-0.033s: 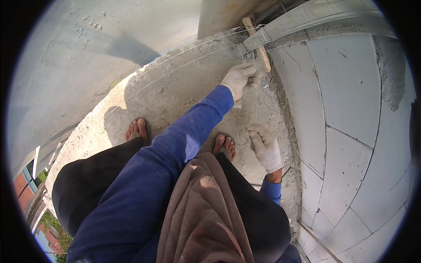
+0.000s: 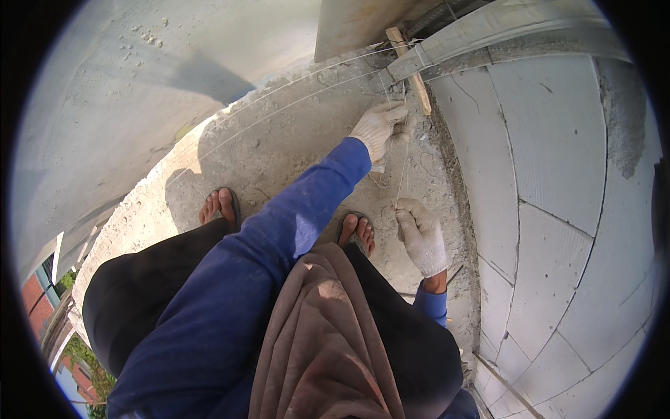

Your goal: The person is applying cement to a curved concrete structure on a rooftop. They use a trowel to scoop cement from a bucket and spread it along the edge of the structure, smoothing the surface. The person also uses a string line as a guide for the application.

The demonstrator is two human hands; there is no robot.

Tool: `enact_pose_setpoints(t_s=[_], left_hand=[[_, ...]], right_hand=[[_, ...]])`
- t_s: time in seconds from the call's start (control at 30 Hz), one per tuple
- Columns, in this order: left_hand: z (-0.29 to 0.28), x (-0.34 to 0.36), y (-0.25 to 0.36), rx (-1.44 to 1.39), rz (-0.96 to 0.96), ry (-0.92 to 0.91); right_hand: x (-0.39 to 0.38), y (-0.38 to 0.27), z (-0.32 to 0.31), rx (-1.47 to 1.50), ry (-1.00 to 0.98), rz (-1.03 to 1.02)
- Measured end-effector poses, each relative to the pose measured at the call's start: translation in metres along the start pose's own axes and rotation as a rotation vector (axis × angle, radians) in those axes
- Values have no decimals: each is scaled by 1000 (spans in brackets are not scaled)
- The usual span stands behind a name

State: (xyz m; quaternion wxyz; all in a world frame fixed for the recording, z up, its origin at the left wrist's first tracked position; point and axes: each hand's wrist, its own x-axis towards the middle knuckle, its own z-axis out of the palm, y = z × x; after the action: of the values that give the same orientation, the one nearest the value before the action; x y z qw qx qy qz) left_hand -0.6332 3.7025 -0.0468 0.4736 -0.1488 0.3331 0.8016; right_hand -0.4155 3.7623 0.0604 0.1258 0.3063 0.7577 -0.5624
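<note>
A thin white string (image 2: 404, 167) runs in strands between my two hands, both in off-white knitted gloves. My left hand (image 2: 374, 133) is stretched out toward the far wall corner, closed on the string just below a wooden stick (image 2: 419, 94). A loose loop of string hangs under that wrist. Nearer to me, my right hand (image 2: 423, 241) pinches the lower end of the string between thumb and forefinger, beside the base of the block wall. Above my left hand, strands rise toward the end of a long grey beam (image 2: 447, 52).
A wall of grey blocks (image 2: 551, 140) stands at my right. Two taut lines cross the rough concrete floor (image 2: 279, 140), where my sandalled feet (image 2: 356, 230) stand. A smooth pale wall (image 2: 160, 56) rises at left; greenery shows beyond the floor's lower-left edge.
Both gloved hands have shifted very slightly to the left; the string is still held between them.
</note>
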Motion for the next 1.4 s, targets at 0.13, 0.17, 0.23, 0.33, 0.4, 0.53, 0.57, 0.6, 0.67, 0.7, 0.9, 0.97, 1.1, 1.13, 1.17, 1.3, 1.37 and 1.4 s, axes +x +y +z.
enact_pose_setpoints(t_s=[0.13, 0.17, 0.23, 0.33, 0.4, 0.53, 0.57, 0.6, 0.67, 0.7, 0.9, 0.97, 1.1, 1.13, 1.17, 1.3, 1.37, 1.4], left_hand=[[-8, -2, -5, 13, 2, -32], [-6, -4, -7, 15, 9, -34], [-4, -9, -11, 43, -24, -38], [-10, -13, -17, 97, -27, -98], [-7, -20, -20, 152, -16, -99], [6, -45, -26, 278, 35, -57], [5, -47, -30, 304, 55, -62], [9, -52, -31, 281, 58, 10], [20, -62, -26, 225, 61, 155], [22, -65, -27, 362, 145, 190], [2, -56, -36, 428, 261, 146], [0, -58, -36, 306, 180, 113], [4, -70, -26, 232, 85, 184], [2, -71, -27, 205, 70, 191], [0, -71, -29, 179, 55, 197], [-4, -67, -31, 216, 59, 172], [-4, -66, -33, 232, 55, 163], [-4, -65, -33, 222, 33, 165]], right_hand=[[-2, 6, 4, -64, 50, 22], [-4, 9, -1, -40, 28, 52], [-6, 7, -2, -10, 1, 104], [-13, 4, -3, -80, -37, 92], [-16, 16, -8, -229, -98, -23], [-17, 37, -17, -234, -151, -120], [-18, 48, -18, -114, -139, -81], [-16, 58, -21, 10, -128, -41], [13, 63, -31, 538, 246, -4], [31, 64, -39, 789, 438, 27], [189, 23, -7, 670, 196, 33], [218, 8, -1, 880, 3, 67], [231, 11, 6, 1156, -302, 69], [231, 12, 8, 1190, -342, 62], [231, 13, 10, 1224, -380, 55], [225, 22, 9, 1171, -273, 46], [222, 24, 6, 1166, -266, 14], [222, 26, 5, 1163, -264, -3]])
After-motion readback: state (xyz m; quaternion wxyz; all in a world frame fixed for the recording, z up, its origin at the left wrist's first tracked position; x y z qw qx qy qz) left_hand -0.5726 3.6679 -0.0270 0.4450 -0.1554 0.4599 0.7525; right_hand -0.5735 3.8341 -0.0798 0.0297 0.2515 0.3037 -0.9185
